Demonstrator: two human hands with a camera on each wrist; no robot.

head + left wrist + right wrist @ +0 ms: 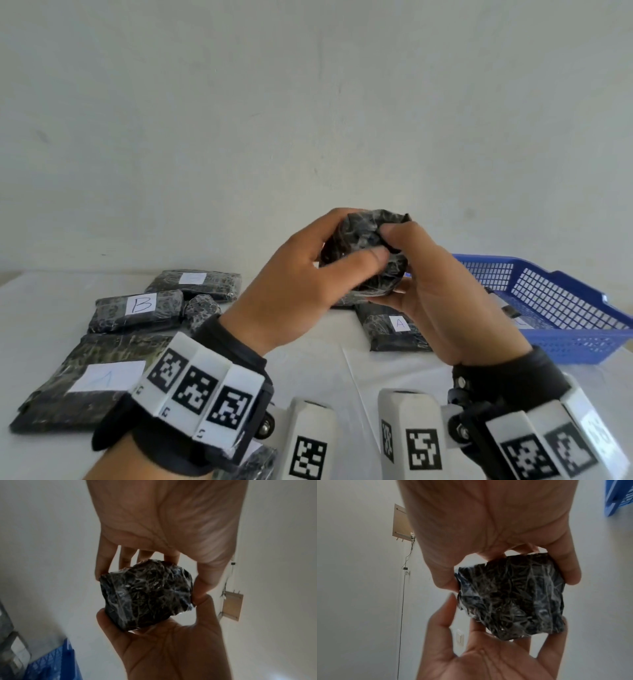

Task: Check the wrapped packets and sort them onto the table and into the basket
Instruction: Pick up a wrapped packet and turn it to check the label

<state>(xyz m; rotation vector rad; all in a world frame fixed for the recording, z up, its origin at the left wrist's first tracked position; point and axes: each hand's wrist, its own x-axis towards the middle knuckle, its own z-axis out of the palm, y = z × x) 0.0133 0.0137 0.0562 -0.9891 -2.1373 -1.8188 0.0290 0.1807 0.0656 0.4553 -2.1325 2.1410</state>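
A small, lumpy packet in black crinkled plastic wrap is held up above the table between both hands. My left hand grips it from the left, thumb across its front and fingers over the top. My right hand holds it from the right, thumb on its upper edge and fingers underneath. The left wrist view shows the packet pinched between the two hands, as does the right wrist view of the packet. No label shows on it. The blue mesh basket stands at the right.
On the white table lie several wrapped packets: a large one labelled 1, one labelled B, a small one, one further back and one labelled A beside the basket. A plain wall is behind.
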